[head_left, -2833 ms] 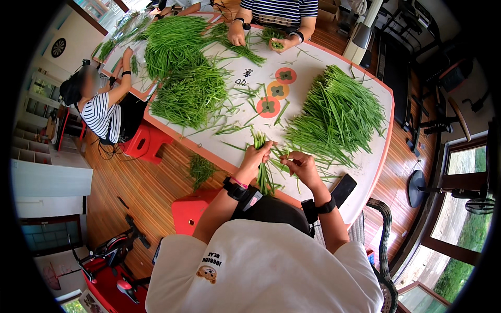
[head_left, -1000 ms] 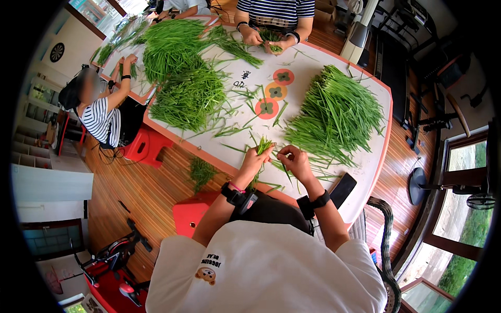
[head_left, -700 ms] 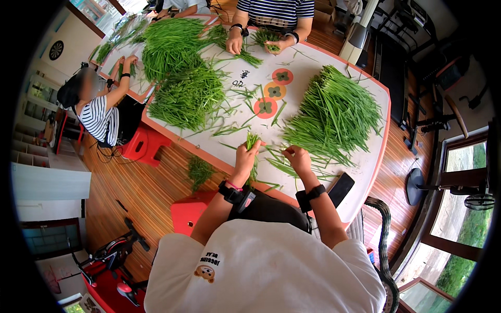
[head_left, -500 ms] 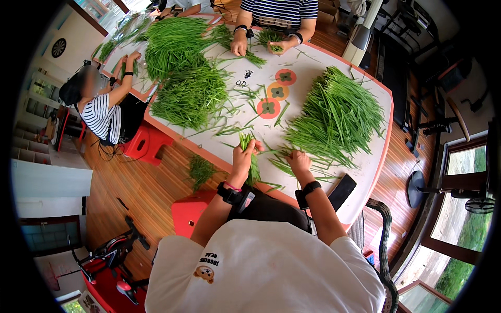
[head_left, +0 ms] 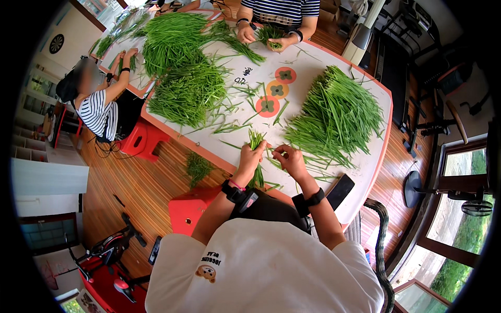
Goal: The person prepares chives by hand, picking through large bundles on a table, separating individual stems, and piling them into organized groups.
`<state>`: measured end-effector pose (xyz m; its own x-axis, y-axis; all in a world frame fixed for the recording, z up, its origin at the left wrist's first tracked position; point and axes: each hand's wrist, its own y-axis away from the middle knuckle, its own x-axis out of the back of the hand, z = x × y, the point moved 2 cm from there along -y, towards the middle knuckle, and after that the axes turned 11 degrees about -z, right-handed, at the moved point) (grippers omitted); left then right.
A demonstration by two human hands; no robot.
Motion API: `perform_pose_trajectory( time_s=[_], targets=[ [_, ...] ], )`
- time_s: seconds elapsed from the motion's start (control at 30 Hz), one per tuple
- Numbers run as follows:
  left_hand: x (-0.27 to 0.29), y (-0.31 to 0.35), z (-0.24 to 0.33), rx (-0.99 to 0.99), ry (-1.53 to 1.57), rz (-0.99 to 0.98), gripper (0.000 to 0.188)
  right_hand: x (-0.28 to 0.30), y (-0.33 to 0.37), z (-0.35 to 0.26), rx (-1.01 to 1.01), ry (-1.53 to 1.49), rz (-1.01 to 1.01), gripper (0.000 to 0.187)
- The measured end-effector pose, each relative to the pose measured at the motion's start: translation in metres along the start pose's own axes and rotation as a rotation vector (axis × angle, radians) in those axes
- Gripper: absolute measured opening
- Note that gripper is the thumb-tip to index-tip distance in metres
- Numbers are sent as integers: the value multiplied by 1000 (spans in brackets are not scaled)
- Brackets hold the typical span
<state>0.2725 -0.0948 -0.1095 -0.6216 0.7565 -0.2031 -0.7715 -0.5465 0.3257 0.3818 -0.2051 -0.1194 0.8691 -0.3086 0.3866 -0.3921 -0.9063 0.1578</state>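
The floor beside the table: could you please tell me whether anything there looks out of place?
Yes: a clump of greens lies on the floor by the table, possibly dropped, whereas the large right-hand pile sits on top.

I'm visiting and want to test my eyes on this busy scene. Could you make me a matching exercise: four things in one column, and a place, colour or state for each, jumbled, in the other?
Things:
1. Left hand
2. Phone
3. Dartboard
4. Right-side stalk pile

Places, colours or states:
A. Green and heaped up
B. Closed around a bunch of stalks
C. Round, at the picture's upper left
D. Black, lying flat on the table

Right pairs: 1-B, 2-D, 3-C, 4-A.
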Motion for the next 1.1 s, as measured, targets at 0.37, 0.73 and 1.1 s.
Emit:
perform_pose_trajectory(
  time_s=[0.37,0.73,1.1],
  targets=[
    [18,1,-3,-8,36,32,23,-13,13,110,-347,727,-104,13],
    [12,8,6,14,-39,-19,17,-22,11,118,-337,866,-210,12],
    [17,7,-1,49,-158,-67,18,10,17,45,34,302,65,9]
  ],
)
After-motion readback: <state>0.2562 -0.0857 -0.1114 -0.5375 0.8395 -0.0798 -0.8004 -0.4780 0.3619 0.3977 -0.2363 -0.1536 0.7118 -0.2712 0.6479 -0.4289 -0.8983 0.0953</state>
